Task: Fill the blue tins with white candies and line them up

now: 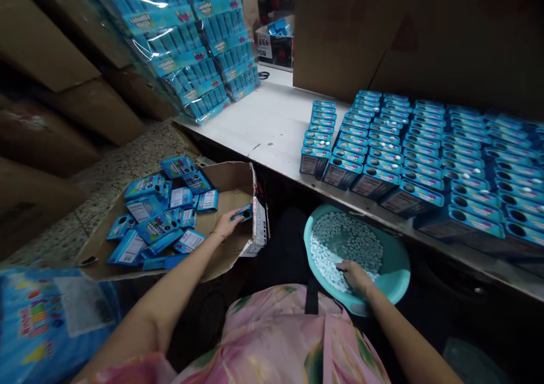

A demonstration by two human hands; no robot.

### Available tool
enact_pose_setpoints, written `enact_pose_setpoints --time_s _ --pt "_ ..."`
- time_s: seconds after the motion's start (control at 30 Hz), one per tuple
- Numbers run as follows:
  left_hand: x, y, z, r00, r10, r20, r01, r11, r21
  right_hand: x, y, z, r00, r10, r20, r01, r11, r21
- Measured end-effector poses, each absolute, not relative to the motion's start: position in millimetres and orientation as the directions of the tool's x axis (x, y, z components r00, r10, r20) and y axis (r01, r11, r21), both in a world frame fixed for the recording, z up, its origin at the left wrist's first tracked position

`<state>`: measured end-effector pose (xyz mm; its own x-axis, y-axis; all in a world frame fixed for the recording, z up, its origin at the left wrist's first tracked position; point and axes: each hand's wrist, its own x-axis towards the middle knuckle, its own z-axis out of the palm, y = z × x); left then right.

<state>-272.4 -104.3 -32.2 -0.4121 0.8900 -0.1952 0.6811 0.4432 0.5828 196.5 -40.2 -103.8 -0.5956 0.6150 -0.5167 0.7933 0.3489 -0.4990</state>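
My left hand [226, 223] is closed round a small blue candy box [243, 214] near the right wall of an open carton [229, 180]. To its left in that carton lie several more blue boxes [157, 225], jumbled at different angles. On the right, a teal basin [393, 265] holds many small white candies [346, 237]. My right hand [355, 273] reaches down into the basin with its fingers closed at the candies. A dark bit shows at the fingertips, but what they hold is too small to make out.
Rows of upright blue boxes [386, 146] line the white table [272, 123] above the basin. Shrink-wrapped stacks of boxes [187, 44] stand at its far left end. A large cardboard box [340, 38] is behind the rows. A blue printed bag [55, 321] lies at lower left.
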Motion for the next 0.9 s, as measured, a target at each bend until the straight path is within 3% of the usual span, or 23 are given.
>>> enact_pose_setpoints --time_s 0.1,0.23,0.4,0.53,0.63,0.8,0.9 --pt "-265.1 -110.6 -25.9 -0.448 0.866 -0.221 0.695 0.493 0.523 201.3 -37.8 -111.0 -0.630 0.608 -0.484 0.756 0.338 -0.560" --pt "-262.0 -101.2 -13.0 -0.413 0.874 -0.257 0.764 0.486 0.424 199.9 -37.2 -105.7 -0.588 0.637 -0.499 0.787 0.310 -0.533" --pt "-278.3 -84.6 -1.7 -0.134 0.944 -0.300 0.737 0.297 0.607 199.3 -33.1 -92.6 -0.503 0.638 -0.583 0.845 0.223 -0.486" --pt "-291.1 -92.4 -9.7 -0.091 0.871 -0.483 0.623 0.428 0.655 200.3 -29.3 -92.6 -0.411 0.654 -0.635 0.879 0.098 -0.467" --pt "-288.5 -108.6 -17.3 -0.148 0.877 -0.457 0.601 0.447 0.663 199.3 -28.2 -96.4 -0.380 0.662 -0.646 0.875 0.031 -0.483" --pt "-265.5 -134.6 -17.7 0.000 0.910 -0.415 0.569 0.342 0.748 198.7 -27.5 -100.3 -0.352 0.673 -0.651 0.846 -0.069 -0.529" --pt "-253.8 -142.1 -16.1 0.006 0.923 -0.384 0.560 0.315 0.766 201.1 -26.2 -99.1 -0.335 0.696 -0.636 0.807 -0.137 -0.574"
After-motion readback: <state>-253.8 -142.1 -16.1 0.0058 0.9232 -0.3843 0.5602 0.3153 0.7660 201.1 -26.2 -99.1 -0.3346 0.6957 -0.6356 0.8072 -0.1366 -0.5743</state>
